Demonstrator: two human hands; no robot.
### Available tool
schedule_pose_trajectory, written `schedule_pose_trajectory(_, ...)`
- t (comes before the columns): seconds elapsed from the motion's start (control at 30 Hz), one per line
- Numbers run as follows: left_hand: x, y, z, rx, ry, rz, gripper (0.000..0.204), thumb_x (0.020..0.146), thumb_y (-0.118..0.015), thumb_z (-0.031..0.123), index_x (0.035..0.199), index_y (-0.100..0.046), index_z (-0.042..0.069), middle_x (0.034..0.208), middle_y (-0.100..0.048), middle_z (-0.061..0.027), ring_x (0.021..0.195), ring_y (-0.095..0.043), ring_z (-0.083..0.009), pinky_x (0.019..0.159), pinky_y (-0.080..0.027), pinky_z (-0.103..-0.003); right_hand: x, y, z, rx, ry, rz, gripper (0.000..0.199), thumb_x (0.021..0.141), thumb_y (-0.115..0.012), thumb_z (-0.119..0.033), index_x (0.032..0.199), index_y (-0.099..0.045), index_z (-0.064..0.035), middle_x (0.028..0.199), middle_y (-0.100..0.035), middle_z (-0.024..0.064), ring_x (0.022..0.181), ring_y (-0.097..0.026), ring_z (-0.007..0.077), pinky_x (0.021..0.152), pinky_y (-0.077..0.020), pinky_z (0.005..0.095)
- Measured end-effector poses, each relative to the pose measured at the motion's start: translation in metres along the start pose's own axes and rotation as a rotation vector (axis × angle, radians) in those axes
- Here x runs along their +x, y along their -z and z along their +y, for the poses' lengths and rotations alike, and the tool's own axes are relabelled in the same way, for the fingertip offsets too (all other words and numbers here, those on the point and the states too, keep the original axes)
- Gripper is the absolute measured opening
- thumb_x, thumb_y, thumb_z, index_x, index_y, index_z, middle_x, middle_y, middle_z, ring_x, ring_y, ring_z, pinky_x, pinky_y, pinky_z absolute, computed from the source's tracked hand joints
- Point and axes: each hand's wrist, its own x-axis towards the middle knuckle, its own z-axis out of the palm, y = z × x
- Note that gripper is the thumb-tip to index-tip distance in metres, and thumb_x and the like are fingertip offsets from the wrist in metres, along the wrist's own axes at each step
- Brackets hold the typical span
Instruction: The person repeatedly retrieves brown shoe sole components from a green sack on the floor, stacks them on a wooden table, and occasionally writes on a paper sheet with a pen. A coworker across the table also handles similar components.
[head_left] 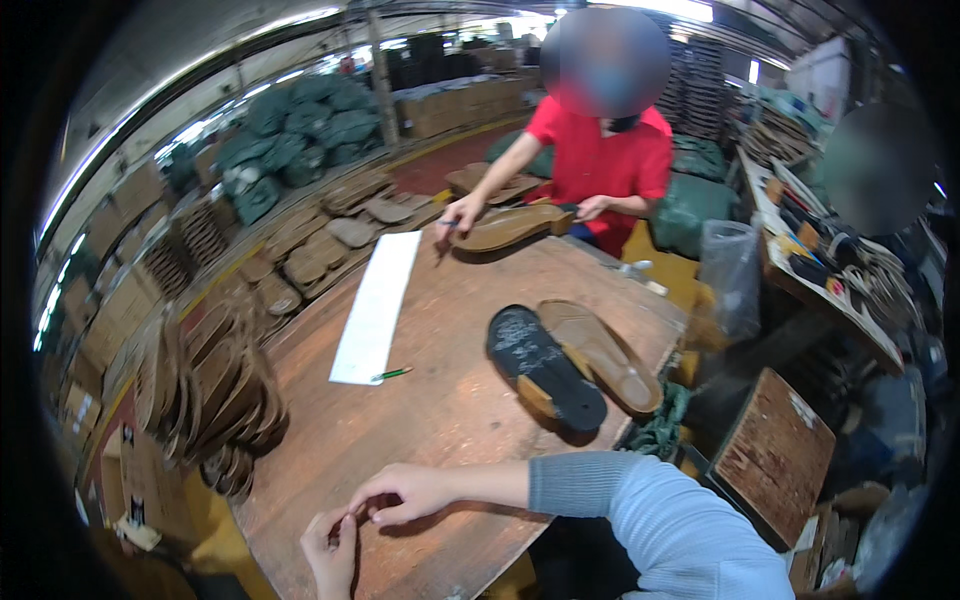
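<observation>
At the near edge of the wooden table (440, 330), my left hand (325, 545) and my right hand (405, 493) meet at the fingertips. Both are loosely curved, and I see nothing held in either. A gap shows between the thumb and forefinger of my right hand. Beyond my right forearm lie two sandal footbeds side by side: a black-bottomed one (545, 370) with pale marks, and a tan one (605, 360) with its hollow side up. A green pencil (396, 373) touches the near end of a long white paper sheet (375, 305).
Across the table, a person in red (600, 160) holds a tan footbed (510, 228) and a pen-like tool. Stacked brown soles (215, 380) stand by the left edge. To the right are a wooden-topped stool (775, 450) and a cluttered bench (830, 270).
</observation>
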Motion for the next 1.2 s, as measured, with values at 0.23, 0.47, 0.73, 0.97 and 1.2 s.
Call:
schedule_pose_trajectory(0.23,-0.002,-0.004,-0.016,-0.206,0.087,-0.001,0.009,0.09,-0.064,0.002,0.096,-0.069,-0.003,0.084,-0.062,-0.004,0.079,-0.057,-0.0104,0.068,-0.045,-0.025,0.002,0.001,0.001,-0.009,-0.052,-0.025,0.031,0.087,-0.067,-0.014,0.115,-0.064,-0.0022,0.086,-0.07,0.0074,0.073,-0.065,0.0161,0.069,-0.0518,0.0293)
schedule_pose_trajectory(0.47,-0.002,0.002,-0.001,0.029,-0.025,-0.01,0.012,0.081,-0.07,-0.001,0.093,-0.073,0.002,0.078,-0.055,-0.0029,0.069,-0.05,-0.0101,0.062,-0.039,-0.024,0.003,-0.003,0.007,-0.019,-0.001,0.001,0.026,0.086,-0.067,-0.015,0.108,-0.067,-0.0012,0.081,-0.07,0.0086,0.07,-0.065,0.0171,0.065,-0.051,0.0303)
schedule_pose_trajectory(0.73,-0.001,0.002,0.003,0.05,-0.01,0.03,0.014,0.077,-0.072,-0.001,0.09,-0.075,0.004,0.072,-0.049,-0.0015,0.066,-0.045,-0.0107,0.059,-0.036,-0.025,0.003,0.0,0.003,-0.021,-0.033,-0.038,0.026,0.088,-0.066,-0.017,0.108,-0.068,-0.0009,0.082,-0.07,0.009,0.07,-0.065,0.0171,0.065,-0.0509,0.0303)
schedule_pose_trajectory(0.97,0.003,-0.001,0.007,0.019,-0.032,0.037,0.012,0.08,-0.071,-0.001,0.09,-0.074,0.003,0.073,-0.052,-0.003,0.066,-0.049,-0.0117,0.06,-0.039,-0.025,0.002,0.002,-0.004,-0.023,-0.054,-0.038,0.029,0.088,-0.066,-0.016,0.113,-0.067,-0.0004,0.086,-0.071,0.0101,0.074,-0.065,0.0152,0.069,-0.0515,0.0297)
schedule_pose_trajectory(1.2,0.001,0.004,0.002,0.019,0.022,-0.024,0.013,0.081,-0.072,0.0,0.094,-0.075,0.004,0.076,-0.053,-0.0032,0.067,-0.051,-0.0099,0.058,-0.04,-0.023,0.006,0.002,0.01,-0.1,-0.005,-0.07,0.03,0.09,-0.066,-0.019,0.115,-0.067,-0.0018,0.096,-0.073,0.014,0.085,-0.071,0.0235,0.079,-0.0535,0.0326)
